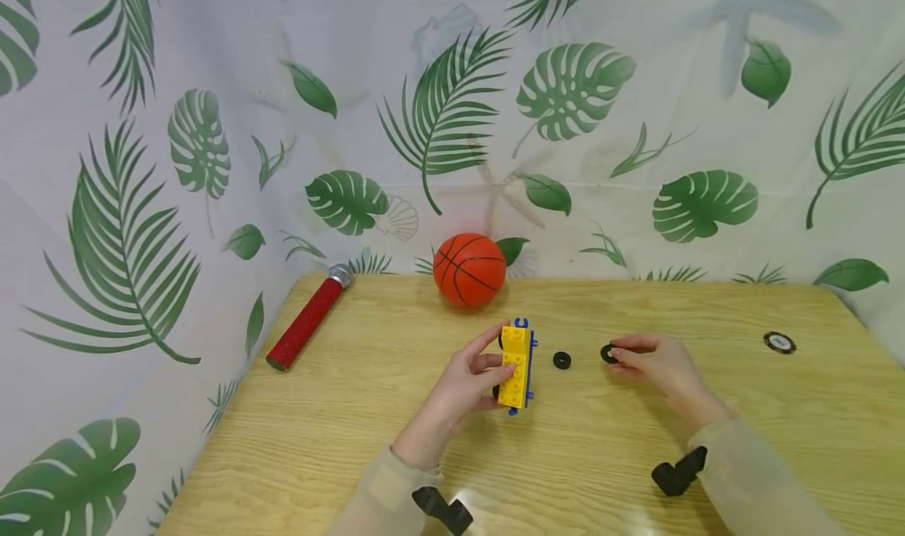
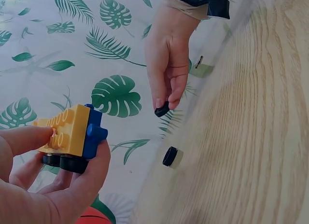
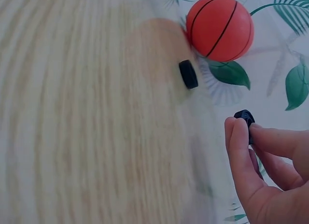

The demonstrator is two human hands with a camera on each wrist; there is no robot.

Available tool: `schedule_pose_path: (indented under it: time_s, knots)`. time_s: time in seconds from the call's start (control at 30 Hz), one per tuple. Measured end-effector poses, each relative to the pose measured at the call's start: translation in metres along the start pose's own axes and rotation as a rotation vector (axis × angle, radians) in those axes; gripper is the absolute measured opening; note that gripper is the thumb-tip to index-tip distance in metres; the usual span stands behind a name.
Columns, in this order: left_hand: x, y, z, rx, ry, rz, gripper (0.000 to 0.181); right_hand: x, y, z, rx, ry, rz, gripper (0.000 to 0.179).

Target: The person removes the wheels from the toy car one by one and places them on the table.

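Note:
My left hand (image 1: 463,380) grips a toy car (image 1: 517,367) of yellow studded blocks on a blue base, thumb on the studs. Black wheels (image 2: 73,163) show on the car's side nearest the left palm; blue axle stubs on its right side carry none. Between thumb and fingers, my right hand (image 1: 665,367) pinches a black toy wheel (image 3: 244,117), held to the right of the car. Another black wheel (image 1: 562,360) lies on the table between the car and the right hand.
An orange basketball (image 1: 470,270) sits at the table's back edge, behind the car. At the left lies a red microphone (image 1: 311,320) with a silver head. A round black-and-white disc (image 1: 779,343) is on the wooden table (image 1: 297,442) at right. Leaf-patterned cloth hangs behind.

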State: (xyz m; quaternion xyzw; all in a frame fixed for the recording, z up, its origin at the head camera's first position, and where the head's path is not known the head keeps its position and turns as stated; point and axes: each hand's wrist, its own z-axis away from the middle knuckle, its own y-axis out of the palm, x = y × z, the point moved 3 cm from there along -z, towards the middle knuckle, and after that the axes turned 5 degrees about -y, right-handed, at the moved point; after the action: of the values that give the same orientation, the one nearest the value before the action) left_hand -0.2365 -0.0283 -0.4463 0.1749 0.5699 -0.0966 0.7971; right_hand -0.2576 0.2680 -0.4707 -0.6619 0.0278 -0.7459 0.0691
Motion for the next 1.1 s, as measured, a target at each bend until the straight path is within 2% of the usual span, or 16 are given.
schedule_pose_path:
  time_s: [0.27, 0.53, 1.1]
  knots:
    - [-0.002, -0.004, 0.0, -0.018, 0.004, 0.009, 0.061, -0.006, 0.001, -0.009, -0.019, 0.089, 0.04, 0.042]
    - [-0.003, -0.006, -0.001, -0.025, -0.002, 0.035, 0.063, -0.013, 0.003, -0.01, -0.02, 0.108, -0.016, 0.042]
    - [-0.004, -0.007, -0.001, -0.027, 0.0, 0.024, 0.062, -0.016, 0.004, -0.009, -0.021, 0.114, 0.036, 0.043]
